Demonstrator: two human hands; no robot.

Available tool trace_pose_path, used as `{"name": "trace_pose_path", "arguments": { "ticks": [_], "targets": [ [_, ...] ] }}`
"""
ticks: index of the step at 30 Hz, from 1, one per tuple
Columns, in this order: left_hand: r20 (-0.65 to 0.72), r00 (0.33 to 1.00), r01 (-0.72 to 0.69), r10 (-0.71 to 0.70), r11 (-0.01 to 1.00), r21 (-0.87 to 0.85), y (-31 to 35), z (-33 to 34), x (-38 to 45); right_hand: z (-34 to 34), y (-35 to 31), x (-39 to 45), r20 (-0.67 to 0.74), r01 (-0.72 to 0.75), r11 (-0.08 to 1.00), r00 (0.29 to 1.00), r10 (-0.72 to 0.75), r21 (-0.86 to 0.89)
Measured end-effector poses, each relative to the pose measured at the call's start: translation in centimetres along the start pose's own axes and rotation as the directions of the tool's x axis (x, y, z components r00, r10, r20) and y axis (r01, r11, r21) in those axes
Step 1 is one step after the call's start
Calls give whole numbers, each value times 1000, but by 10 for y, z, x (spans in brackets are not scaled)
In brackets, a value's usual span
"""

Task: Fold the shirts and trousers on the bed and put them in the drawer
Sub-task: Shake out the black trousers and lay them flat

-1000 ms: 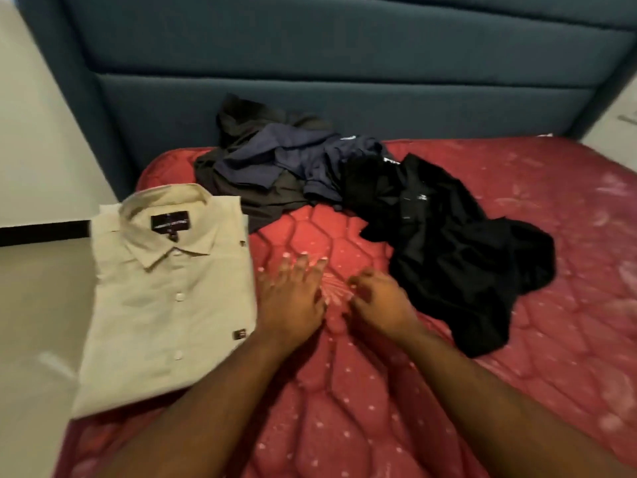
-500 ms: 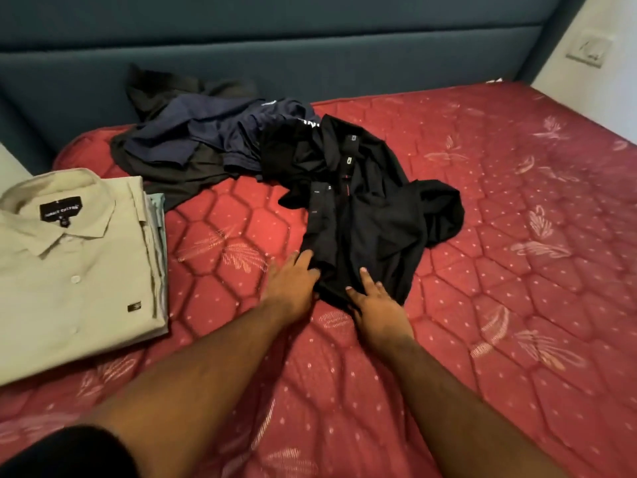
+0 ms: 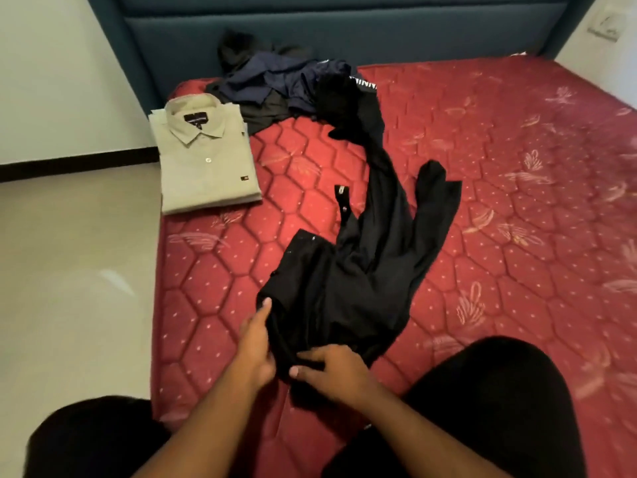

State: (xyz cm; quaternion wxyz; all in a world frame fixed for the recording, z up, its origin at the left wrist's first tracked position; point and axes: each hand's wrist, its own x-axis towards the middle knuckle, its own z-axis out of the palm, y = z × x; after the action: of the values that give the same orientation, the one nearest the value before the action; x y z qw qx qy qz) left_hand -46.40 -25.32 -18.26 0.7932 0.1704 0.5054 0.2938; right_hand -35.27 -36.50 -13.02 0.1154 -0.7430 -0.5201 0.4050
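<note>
Red quilted bed (image 3: 517, 167) fills the view, with a dark blue padded headboard (image 3: 344, 32) behind it and pale floor (image 3: 69, 270) to the left. Near the front edge lies a black shirt (image 3: 344, 288), crumpled and stretched out toward the headboard. The left hand (image 3: 253, 350) holds the shirt's left edge, its grip narrow with the thumb on top of the cloth. The right hand (image 3: 331, 370) pinches the near hem between thumb and fingers. A beige shirt (image 3: 206, 160) lies folded near the bed's left edge, well apart from the black one. Beside it, against the headboard, sits a heap of dark clothes (image 3: 275, 84).
</note>
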Motion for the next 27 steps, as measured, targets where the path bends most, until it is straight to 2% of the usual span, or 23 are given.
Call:
{"name": "trace_pose_path", "arguments": {
  "ticks": [1,2,5,7,9,11,13,14,15,18,20,22,23,25,27],
  "targets": [
    [15,997,72,-73,997,41,4,-9,-12,4,-5,-9,-12,-26,997,1000,27,79],
    [33,997,65,-68,994,92,9,-19,-27,4,-11,-15,-87,-38,993,995,48,113],
    [89,993,-87,75,985,148,23,-24,-56,-22,-16,-11,-419,43,982,907,38,183],
    [118,988,-116,101,984,137,33,-30,-73,-41,-26,-8,-486,132,962,874,1,240],
    [143,989,-61,37,984,168,43,-35,-78,-56,-33,-3,-472,176,940,881,-18,294],
    [46,998,-60,46,923,381,55,-42,-74,-66,-35,7,-452,186,936,891,-33,298],
    [-68,976,-115,206,757,643,62,-49,-59,-70,-33,25,-424,171,933,905,-22,315],
    [-53,957,-166,286,688,707,67,-49,-52,-71,-32,35,-411,170,920,912,-11,353],
    [-3,953,-212,304,669,712,71,-50,-44,-70,-31,47,-380,164,895,925,6,414],
    [179,967,-253,179,734,630,81,-45,-23,-67,-16,73,-276,97,834,959,68,543],
    [197,967,-252,162,725,641,88,-37,-7,-67,18,82,-157,-37,908,981,112,417],
    [217,970,-224,110,751,620,91,-28,7,-71,53,77,-49,-194,962,977,207,193],
    [259,964,-216,60,745,631,91,-22,14,-75,63,74,-18,-254,953,965,260,164],
    [354,934,-228,-51,678,699,87,-7,30,-91,66,74,37,-363,905,931,364,222],
    [392,917,-250,-75,659,710,81,8,45,-112,54,81,28,-451,865,889,457,221]
  ]
}}
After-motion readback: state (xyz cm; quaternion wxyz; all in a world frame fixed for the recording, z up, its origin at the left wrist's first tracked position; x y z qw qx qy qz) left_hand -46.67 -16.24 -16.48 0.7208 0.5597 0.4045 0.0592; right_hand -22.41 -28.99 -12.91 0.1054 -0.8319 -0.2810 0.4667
